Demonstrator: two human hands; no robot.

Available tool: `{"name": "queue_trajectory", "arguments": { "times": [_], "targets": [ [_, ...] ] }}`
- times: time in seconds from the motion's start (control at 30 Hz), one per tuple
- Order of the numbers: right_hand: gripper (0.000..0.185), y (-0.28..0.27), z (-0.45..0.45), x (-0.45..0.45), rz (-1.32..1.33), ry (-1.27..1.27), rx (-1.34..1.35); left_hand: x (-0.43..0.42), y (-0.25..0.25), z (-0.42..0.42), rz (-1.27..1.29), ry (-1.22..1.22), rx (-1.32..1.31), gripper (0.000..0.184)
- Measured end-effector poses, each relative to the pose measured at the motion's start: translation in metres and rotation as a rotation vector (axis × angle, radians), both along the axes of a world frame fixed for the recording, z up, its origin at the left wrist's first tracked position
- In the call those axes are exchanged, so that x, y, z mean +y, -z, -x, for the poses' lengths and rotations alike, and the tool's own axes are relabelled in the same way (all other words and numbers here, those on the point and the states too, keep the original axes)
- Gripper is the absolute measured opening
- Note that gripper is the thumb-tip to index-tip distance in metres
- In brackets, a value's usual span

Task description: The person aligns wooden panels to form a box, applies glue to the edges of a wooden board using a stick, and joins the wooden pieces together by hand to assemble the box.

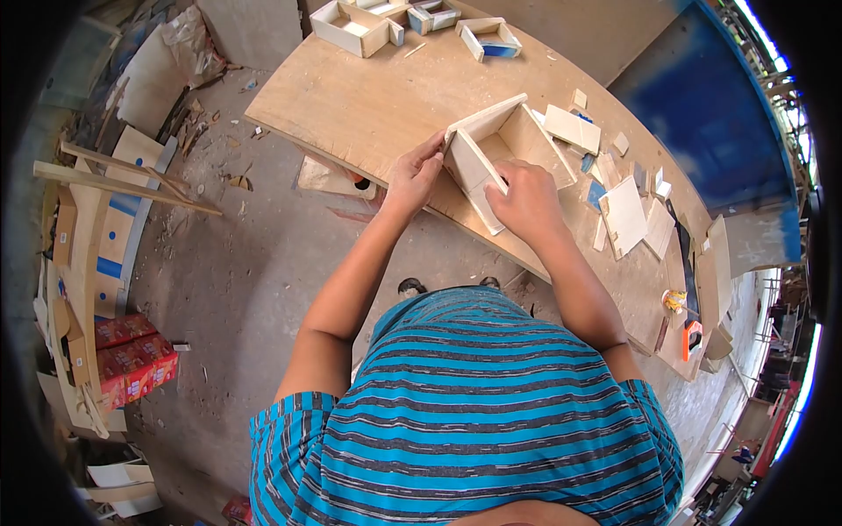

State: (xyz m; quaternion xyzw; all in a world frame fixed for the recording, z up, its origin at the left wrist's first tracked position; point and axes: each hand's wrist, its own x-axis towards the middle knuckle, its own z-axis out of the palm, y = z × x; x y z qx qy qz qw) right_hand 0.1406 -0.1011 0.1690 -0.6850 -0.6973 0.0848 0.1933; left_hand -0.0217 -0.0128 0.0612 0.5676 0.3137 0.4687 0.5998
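Note:
An open-topped wooden box [474, 180] of pale plywood is tilted at the near edge of the workbench, its inside facing up. My left hand [414, 178] is closed on the box's left corner, thumb and fingers against the panel. My right hand [529, 198] is closed over the near panel's right part, with its fingers curled inside the box and partly hidden. Just right of the box, a loose wooden board [572, 131] and several offcuts lie on the bench.
The workbench [351, 101] carries several small wooden boxes [351, 31] at its far end. Toward the right lie a larger panel [623, 217], a yellow container [674, 301] and an orange-handled tool [692, 339]. Red cartons [136, 359] and wooden strips [132, 186] stand at left.

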Motion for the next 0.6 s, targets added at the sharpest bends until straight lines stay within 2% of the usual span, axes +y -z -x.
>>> {"name": "queue_trajectory", "arguments": {
  "times": [0.6],
  "targets": [
    [0.020, 0.0049, -0.0032, 0.0007, -0.027, -0.025, 0.035, 0.0031, -0.0006, -0.0039, 0.066, -0.046, 0.007, 0.036]
  ]
}}
